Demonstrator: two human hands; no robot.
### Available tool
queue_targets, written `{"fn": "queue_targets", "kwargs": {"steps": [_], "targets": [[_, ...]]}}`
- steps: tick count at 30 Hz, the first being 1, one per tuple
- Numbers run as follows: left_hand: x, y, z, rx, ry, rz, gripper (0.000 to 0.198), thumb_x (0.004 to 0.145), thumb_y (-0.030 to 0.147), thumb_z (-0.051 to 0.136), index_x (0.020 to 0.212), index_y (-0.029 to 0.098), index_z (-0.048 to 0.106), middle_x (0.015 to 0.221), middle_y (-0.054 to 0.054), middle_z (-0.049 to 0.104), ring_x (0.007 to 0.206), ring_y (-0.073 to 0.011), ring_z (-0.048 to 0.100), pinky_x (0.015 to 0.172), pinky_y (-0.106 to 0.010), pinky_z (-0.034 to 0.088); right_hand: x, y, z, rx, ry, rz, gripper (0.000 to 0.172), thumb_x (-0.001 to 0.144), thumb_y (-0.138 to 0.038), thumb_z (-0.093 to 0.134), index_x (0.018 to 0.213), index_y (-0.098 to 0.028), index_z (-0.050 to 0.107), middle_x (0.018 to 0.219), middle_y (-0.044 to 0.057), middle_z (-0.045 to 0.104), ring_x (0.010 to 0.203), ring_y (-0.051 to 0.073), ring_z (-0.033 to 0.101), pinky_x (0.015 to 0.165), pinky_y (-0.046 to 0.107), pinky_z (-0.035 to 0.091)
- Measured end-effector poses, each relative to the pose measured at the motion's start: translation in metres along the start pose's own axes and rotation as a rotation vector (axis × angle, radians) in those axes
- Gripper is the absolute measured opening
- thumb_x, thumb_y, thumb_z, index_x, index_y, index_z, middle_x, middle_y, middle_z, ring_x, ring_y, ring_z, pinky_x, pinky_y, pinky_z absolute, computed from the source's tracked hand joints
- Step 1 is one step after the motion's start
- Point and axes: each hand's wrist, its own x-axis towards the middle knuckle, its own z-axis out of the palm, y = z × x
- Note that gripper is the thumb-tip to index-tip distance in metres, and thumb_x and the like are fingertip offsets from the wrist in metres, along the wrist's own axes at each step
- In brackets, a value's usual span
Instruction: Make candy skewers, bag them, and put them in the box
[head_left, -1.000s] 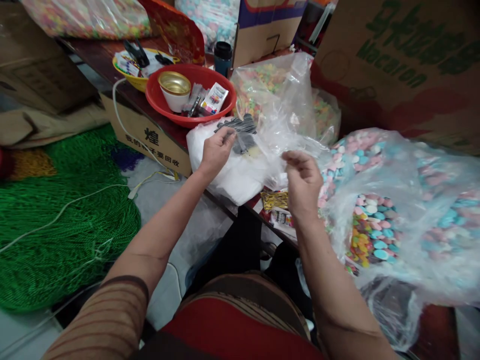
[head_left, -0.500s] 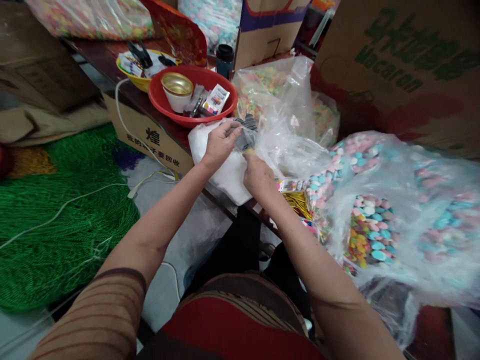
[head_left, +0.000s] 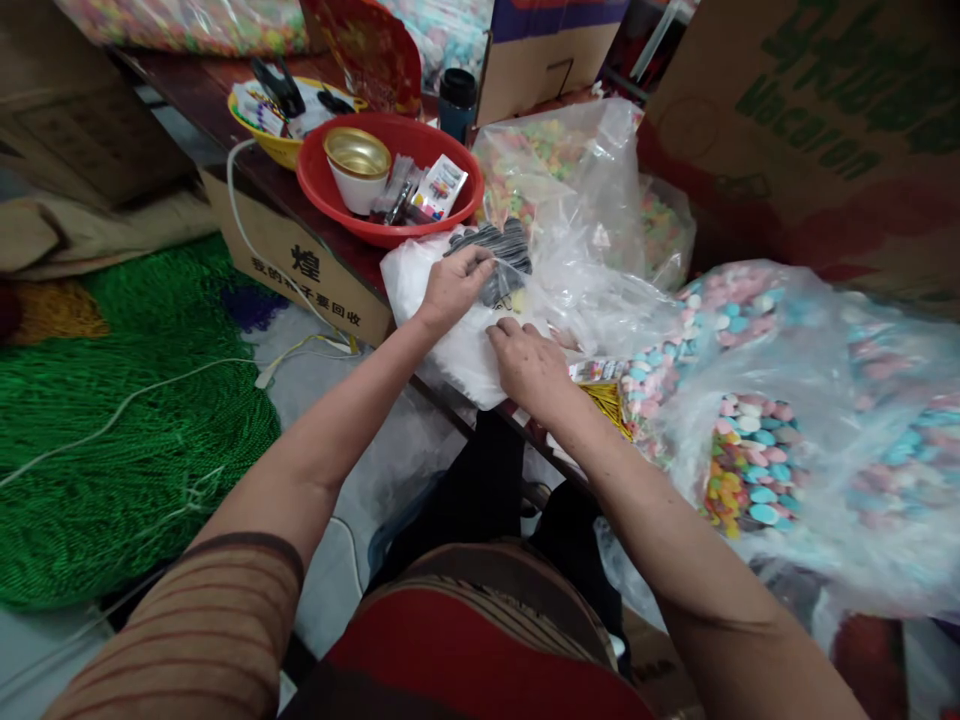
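My left hand [head_left: 456,286] is closed in a pinch on the edge of a thin clear plastic bag [head_left: 513,276]. Small dark and yellow print shows on the bag. Behind it lies a grey striped thing [head_left: 491,238] that looks like a knitted glove. My right hand [head_left: 529,366] rests just in front, its bent fingers a little apart on a pile of white plastic bags [head_left: 461,350]; its thumb is hidden. To its right are gold twist ties [head_left: 606,405] in a small box.
A red basin [head_left: 311,185] holds a gold-lined bowl [head_left: 357,160] and small packets. Behind it stand a yellow basket [head_left: 279,150] and a dark cup [head_left: 457,105]. Bagged candy [head_left: 761,465] and a large carton [head_left: 810,120] fill the right. Green cord [head_left: 135,430] covers the left floor.
My right hand has moved slightly down and right, away from my left fingers, and its fingers have loosened. More of the grey striped thing and the printed bag shows.
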Motion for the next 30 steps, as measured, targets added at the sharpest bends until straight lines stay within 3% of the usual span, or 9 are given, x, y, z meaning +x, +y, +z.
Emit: {"fn": "queue_targets", "kwargs": {"steps": [5,8,14,19,22,25,30], "targets": [[-0.001,-0.003,0.001,0.041,-0.018,0.033,0.015,0.094,0.025,0.056,0.095,0.019,0.07,0.088,-0.001,0.074,0.08,-0.0136,0.064,0.078,-0.026,0.05,0.009,0.008,-0.012,-0.068,-0.065,-0.233,0.04,0.093,-0.006,0.042,0.127,-0.011,0.064,0.144,0.018,0.059,0.129,0.035,0.052,0.099,0.05,0.043],[-0.002,-0.002,0.0,0.039,-0.019,0.041,0.015,0.094,0.025,0.057,0.096,0.019,0.07,0.091,-0.001,0.075,0.082,-0.0137,0.065,0.08,-0.026,0.05,0.013,0.012,-0.022,-0.054,-0.152,-0.27,0.044,0.09,-0.01,0.054,0.133,-0.014,0.062,0.149,0.015,0.057,0.137,0.034,0.047,0.11,0.051,0.036],[-0.003,-0.003,-0.001,0.06,-0.034,0.067,0.018,0.096,0.03,0.056,0.098,0.02,0.07,0.09,-0.001,0.075,0.082,-0.0141,0.064,0.079,-0.026,0.05,0.008,0.015,-0.022,-0.027,-0.167,-0.295,0.042,0.088,-0.015,0.06,0.13,-0.014,0.064,0.141,0.016,0.062,0.131,0.034,0.053,0.11,0.05,0.037],[-0.002,-0.002,-0.006,0.138,-0.175,0.147,0.022,0.095,0.031,0.057,0.11,0.02,0.069,0.097,-0.004,0.074,0.091,-0.0178,0.066,0.085,-0.03,0.051,0.008,0.028,-0.008,0.126,-0.168,-0.256,0.047,0.086,-0.009,0.059,0.133,-0.015,0.062,0.151,0.015,0.055,0.129,0.031,0.06,0.103,0.041,0.048],[-0.017,0.013,-0.015,0.24,-0.205,0.273,0.029,0.094,0.034,0.059,0.12,0.022,0.065,0.111,-0.008,0.072,0.107,-0.0231,0.064,0.095,-0.037,0.05,0.006,0.038,-0.005,0.203,-0.206,-0.204,0.05,0.086,-0.004,0.054,0.134,-0.015,0.062,0.153,0.014,0.054,0.131,0.029,0.061,0.104,0.039,0.051],[-0.047,0.032,-0.025,0.356,-0.177,0.402,0.025,0.097,0.035,0.053,0.114,0.022,0.065,0.119,-0.01,0.068,0.121,-0.0273,0.058,0.105,-0.046,0.044,0.004,0.046,0.0,0.272,-0.178,-0.212,0.054,0.085,-0.004,0.055,0.137,-0.014,0.06,0.154,0.014,0.054,0.138,0.028,0.056,0.112,0.037,0.046],[-0.088,0.044,-0.036,0.497,-0.303,0.518,0.026,0.1,0.03,0.045,0.089,0.021,0.067,0.093,-0.008,0.068,0.102,-0.0251,0.06,0.099,-0.047,0.043,0.003,0.046,0.005,0.253,-0.136,-0.223,0.047,0.086,-0.008,0.058,0.132,-0.016,0.063,0.137,0.014,0.065,0.129,0.027,0.061,0.108,0.039,0.048]]}}
